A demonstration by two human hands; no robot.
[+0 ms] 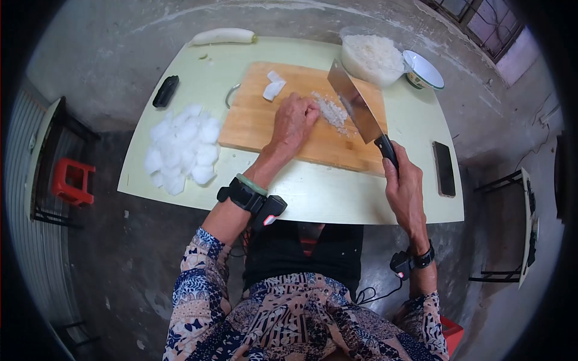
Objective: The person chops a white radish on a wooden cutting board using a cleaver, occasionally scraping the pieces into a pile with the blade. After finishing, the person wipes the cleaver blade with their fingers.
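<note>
My right hand [404, 188] grips the black handle of a cleaver [356, 103], whose blade is raised and tilted over the wooden cutting board [253, 123]. My left hand [295, 120] rests on the board with curled fingers, touching a small heap of finely chopped white radish [333, 112] just left of the blade. Two larger white radish pieces [273, 86] lie near the board's far edge.
A pile of white radish slices [182, 148] lies on the pale table [313, 195] at left. A whole white radish [223, 36] lies at the far edge. A clear tub of chopped radish [372, 57], a white bowl [424, 70], a phone [444, 168], a black object [165, 91]. A red stool [72, 182] stands left.
</note>
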